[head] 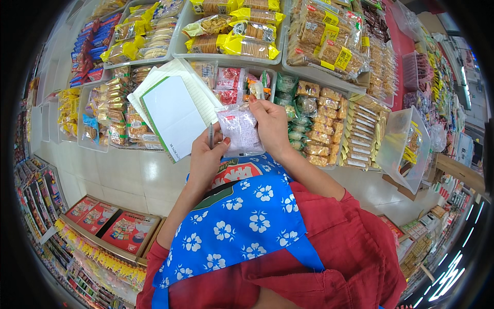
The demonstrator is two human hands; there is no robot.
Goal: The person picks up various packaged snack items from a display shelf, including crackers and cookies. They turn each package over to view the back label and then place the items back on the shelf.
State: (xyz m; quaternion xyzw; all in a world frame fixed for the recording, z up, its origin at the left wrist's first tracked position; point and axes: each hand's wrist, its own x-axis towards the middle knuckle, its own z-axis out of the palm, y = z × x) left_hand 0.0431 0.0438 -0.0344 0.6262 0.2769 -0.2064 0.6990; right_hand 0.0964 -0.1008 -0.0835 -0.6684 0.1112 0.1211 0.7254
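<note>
In front of my apron, both hands hold a small clear-plastic snack packet (240,129) with whitish contents and a red label. My left hand (206,154) pinches its lower left side with the thumb, and a pen (211,136) sticks up between the fingers of that hand. The packet's upper right corner is gripped by my right hand (272,125). A pad of lined paper (198,85) lies tilted over the snack bins to the left. On top of it is a white card (175,116) with a green edge, close to my left hand.
Plastic bins (227,58) of wrapped biscuits and snacks spread across the display before me. Green-wrapped sweets (295,131) lie right of my right hand. A tilted clear bin (401,148) stands at the right edge. Red-topped cartons (129,231) are behind on the left, beside tiled floor (150,170).
</note>
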